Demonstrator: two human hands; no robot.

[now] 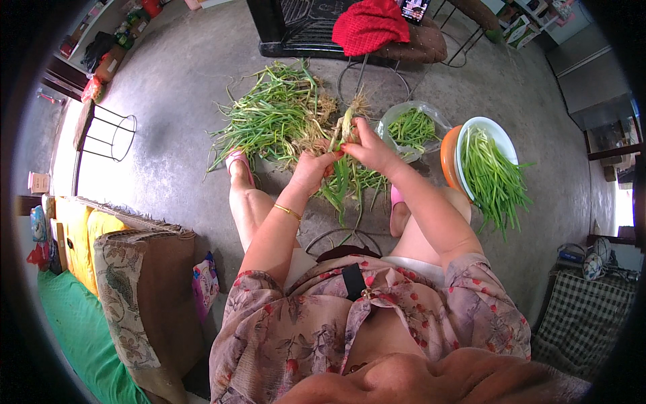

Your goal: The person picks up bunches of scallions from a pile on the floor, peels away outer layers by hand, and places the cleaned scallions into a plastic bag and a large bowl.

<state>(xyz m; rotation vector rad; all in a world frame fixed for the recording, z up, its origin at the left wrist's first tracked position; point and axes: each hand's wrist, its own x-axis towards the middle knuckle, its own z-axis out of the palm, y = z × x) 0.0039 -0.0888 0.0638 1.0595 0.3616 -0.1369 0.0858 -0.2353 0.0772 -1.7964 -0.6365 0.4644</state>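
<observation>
Between my hands is a green onion (347, 123), its pale root end pointing up and away from me and its green leaves hanging toward my lap. My left hand (315, 166) grips it low, fingers closed near the leaves. My right hand (371, 149) pinches the stalk just above, thumb and fingers together on it. Beyond my left hand a large heap of green onions (272, 111) with roots still on lies on the concrete floor. Loose green trimmings (366, 182) lie on the floor under my hands.
Right of my hands stands a clear plastic bag (439, 118) holding greens. Beside it a white basin (509, 139) with an orange outside holds clean green onions. A stool (424, 43) with a red cloth (371, 25) stands ahead. A patterned sofa arm (166, 293) is at left.
</observation>
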